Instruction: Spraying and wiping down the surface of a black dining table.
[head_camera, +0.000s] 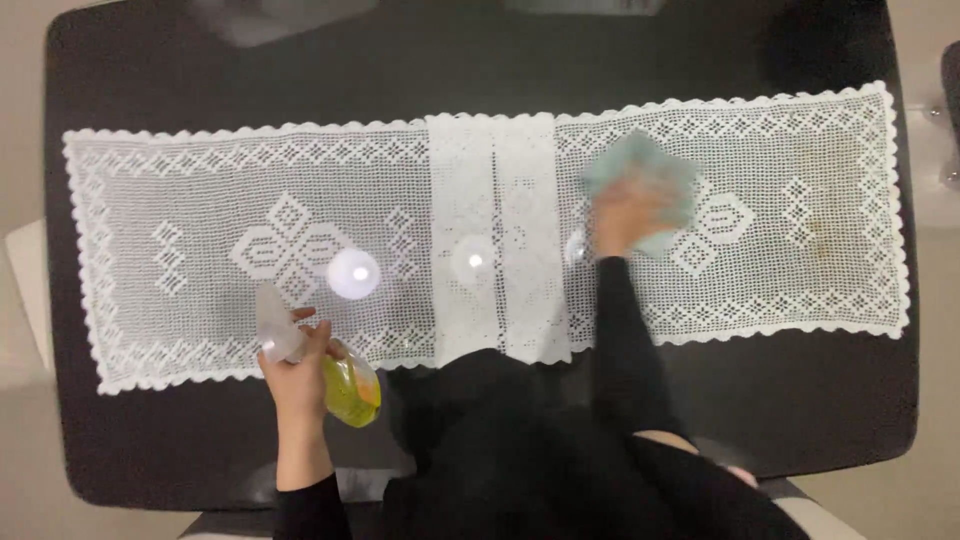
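A white lace runner (200, 190) lies along a dark glossy table (150, 70). My left hand (297, 372) grips a spray bottle (350, 392) with yellow-green liquid and a pale trigger head, held over the runner's near edge on the left. My right hand (628, 215) presses a pale green cloth (640, 170) flat against the runner right of centre; hand and cloth are motion-blurred. Black sleeves cover both of my arms.
Three bright light reflections shine on the glass over the runner's middle, one being a round glare spot (354, 272). A faint brownish stain (822, 232) marks the runner's right end. Pale floor surrounds the table, and a light chair edge (25, 270) shows at left.
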